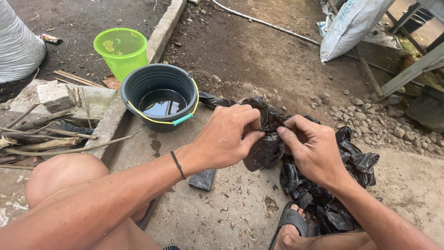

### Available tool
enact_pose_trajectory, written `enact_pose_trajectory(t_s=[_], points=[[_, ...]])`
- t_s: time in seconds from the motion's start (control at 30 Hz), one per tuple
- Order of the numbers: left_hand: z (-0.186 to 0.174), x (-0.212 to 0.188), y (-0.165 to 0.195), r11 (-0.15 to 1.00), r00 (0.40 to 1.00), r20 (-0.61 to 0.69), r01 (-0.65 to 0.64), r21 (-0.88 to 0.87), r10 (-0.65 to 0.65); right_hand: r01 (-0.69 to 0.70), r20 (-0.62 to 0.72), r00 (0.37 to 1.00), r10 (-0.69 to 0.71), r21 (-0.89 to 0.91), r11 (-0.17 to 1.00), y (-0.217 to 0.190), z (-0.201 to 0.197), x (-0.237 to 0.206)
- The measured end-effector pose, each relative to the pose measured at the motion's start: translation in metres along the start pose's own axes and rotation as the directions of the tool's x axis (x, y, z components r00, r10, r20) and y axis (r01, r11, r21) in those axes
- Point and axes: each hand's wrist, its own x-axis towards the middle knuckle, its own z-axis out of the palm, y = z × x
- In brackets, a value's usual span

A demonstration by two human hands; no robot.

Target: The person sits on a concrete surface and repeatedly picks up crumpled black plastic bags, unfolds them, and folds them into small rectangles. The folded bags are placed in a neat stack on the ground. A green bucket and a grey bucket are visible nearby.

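Both hands, left hand [230, 139] and right hand [311, 149], are pinched shut on one thin crumpled black plastic bag [266, 148], held above the heap of black bags [333, 194]. Film could be torn if tugged apart sharply; the dark water-filled bucket [159, 95] nearby could be knocked.

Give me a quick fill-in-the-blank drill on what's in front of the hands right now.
1. Both hands, left and right, pinch a black plastic ____.
2. The dark bucket holds ____.
3. The green container stands ____ the bucket, farther from the person.
4. The left wrist wears a thin black ____.

Missing words: bag; water; behind; band.
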Motion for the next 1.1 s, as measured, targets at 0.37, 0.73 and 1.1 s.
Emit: enact_pose_trajectory(t_s=[0.37, 0.73, 1.1], points=[[-0.002, -0.004, 0.009, 0.978, 0.966, -0.194, -0.145, 0.151, 0.173, 0.285, 0.011, 0.958, -0.287, -0.16, 0.945, -0.003, -0.001, -0.006], [-0.002, -0.002, -0.002, 0.982, 0.983, -0.103, -0.138, 0.131, 0.152, 0.314, 0.055, 0.949, -0.309, -0.219, 0.924, -0.001, -0.003, -0.001], [0.003, -0.006, -0.003, 0.988, 0.979, -0.16, -0.109, 0.106, 0.125, 0.342, -0.053, 0.933, -0.357, -0.188, 0.921, -0.019, -0.009, -0.007]])
